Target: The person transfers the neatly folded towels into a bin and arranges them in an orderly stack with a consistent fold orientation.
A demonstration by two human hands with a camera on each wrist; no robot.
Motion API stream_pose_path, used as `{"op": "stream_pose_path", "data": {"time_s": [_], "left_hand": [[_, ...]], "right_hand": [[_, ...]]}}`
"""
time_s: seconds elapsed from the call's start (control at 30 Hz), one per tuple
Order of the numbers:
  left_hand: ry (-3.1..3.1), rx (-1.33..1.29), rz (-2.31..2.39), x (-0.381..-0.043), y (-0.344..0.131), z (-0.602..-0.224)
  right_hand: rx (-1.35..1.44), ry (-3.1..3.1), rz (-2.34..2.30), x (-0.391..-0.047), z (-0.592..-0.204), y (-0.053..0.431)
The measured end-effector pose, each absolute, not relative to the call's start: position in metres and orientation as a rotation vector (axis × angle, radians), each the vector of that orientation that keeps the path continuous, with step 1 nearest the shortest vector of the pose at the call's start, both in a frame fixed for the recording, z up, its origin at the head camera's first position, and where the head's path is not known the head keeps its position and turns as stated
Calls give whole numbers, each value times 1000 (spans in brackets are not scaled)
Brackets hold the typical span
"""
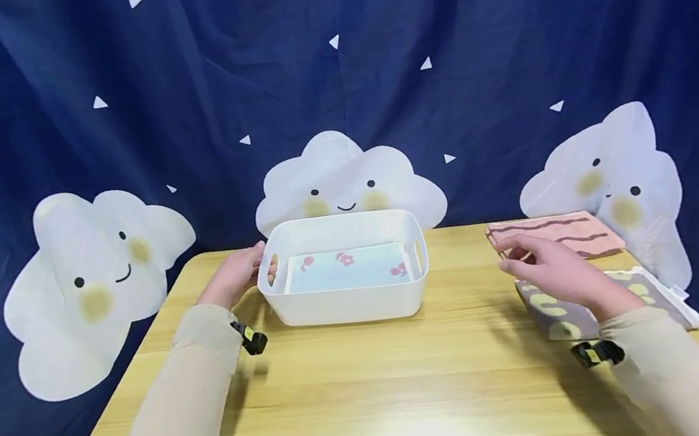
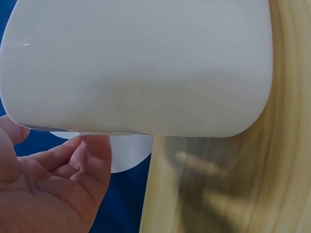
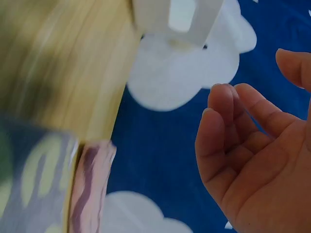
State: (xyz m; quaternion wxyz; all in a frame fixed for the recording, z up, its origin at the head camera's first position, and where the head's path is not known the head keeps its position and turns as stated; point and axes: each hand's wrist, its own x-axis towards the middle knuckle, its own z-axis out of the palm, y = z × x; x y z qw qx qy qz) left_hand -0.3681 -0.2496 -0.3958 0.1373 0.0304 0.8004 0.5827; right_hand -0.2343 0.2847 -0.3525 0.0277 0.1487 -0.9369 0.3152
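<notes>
A white plastic basket (image 1: 348, 305) with cut-out side handles stands at the back middle of the table. In it lies a folded light-blue cloth (image 1: 324, 274) with pink-red flowers. My left hand (image 1: 236, 275) holds the basket's left side at the handle; in the left wrist view its fingers reach the rim. My right hand (image 1: 558, 268) is raised over two folded cloths on the right, with loosely bent fingers and nothing in them. Of these, the pink cloth (image 1: 589, 225) has dark wavy stripes. The nearer grey-purple cloth (image 1: 551, 320) bears yellow-green patches and is partly covered by the right hand and wrist.
The wooden table (image 1: 371, 384) reaches back to a dark blue curtain (image 1: 329, 66) printed with white clouds and small triangles. Both cloths lie near the table's right edge, the pink one farther back. A small black camera sits on each wrist.
</notes>
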Motion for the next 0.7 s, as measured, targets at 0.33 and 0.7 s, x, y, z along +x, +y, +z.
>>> {"op": "stream_pose_path", "data": {"time_s": [0.33, 0.7], "left_hand": [[2312, 86, 1751, -365, -248, -399], [2266, -40, 1798, -365, -241, -398]], "right_hand": [[347, -2966, 803, -228, -370, 330], [294, -3131, 302, -232, -413, 379]]}}
